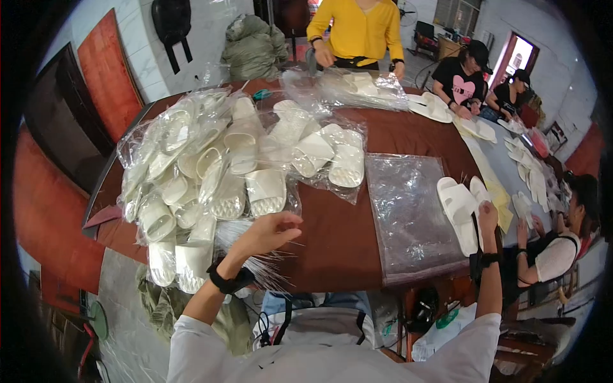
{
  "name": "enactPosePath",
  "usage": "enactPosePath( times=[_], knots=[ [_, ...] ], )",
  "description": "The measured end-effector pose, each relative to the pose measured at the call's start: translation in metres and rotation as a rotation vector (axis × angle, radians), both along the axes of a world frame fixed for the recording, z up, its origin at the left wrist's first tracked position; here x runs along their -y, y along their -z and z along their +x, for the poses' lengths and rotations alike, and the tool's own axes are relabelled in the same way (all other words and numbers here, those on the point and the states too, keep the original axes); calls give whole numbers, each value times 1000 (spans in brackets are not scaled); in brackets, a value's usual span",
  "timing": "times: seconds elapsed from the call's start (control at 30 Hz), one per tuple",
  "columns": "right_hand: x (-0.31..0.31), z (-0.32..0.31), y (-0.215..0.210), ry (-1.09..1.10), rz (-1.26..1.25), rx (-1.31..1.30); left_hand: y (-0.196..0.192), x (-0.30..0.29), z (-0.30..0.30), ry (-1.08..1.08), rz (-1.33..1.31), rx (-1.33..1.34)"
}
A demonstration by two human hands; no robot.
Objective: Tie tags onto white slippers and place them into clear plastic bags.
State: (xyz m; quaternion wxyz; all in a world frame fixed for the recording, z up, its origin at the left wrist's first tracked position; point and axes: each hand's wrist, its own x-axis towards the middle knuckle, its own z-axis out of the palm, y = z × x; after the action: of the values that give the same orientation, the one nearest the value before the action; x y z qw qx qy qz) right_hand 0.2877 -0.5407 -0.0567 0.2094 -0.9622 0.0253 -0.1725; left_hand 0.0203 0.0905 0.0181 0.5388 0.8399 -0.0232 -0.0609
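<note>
My left hand (271,233) hovers over the brown table in front of the pile, its fingers bent and apart, with nothing in them. At the right, my right hand (488,218) closes on the near part of a white slipper (477,189); its fingertips are partly hidden. Close beside it lies another white slipper (457,203), overlapping the right edge of a clear plastic bag (408,223) spread flat on the table. Left of my left hand, white slippers in clear bags (231,143) are heaped up. Thin pale strips (265,267) stick out beneath my left wrist.
The brown-covered table (332,236) curves around in front of me. Across it a person in yellow (357,32) stands behind bagged slippers (364,88). Several people (465,80) sit along a grey table (501,159) at the right, with loose slippers on it.
</note>
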Motion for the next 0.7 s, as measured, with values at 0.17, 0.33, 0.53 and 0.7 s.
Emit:
enactPosePath(
  times=[0.17,0.33,0.53,0.7],
  knots=[
    [-92,-51,0,-174,320,359,12,17,47,-51,-282,-270],
    [-231,-177,-47,-515,397,48,43,30,113,-389,-914,-473],
    [-283,-229,-20,-636,330,65,80,37,169,-615,-1098,-382],
    [-283,-233,-1,-640,294,106,44,37,179,-618,-471,172]
  ],
)
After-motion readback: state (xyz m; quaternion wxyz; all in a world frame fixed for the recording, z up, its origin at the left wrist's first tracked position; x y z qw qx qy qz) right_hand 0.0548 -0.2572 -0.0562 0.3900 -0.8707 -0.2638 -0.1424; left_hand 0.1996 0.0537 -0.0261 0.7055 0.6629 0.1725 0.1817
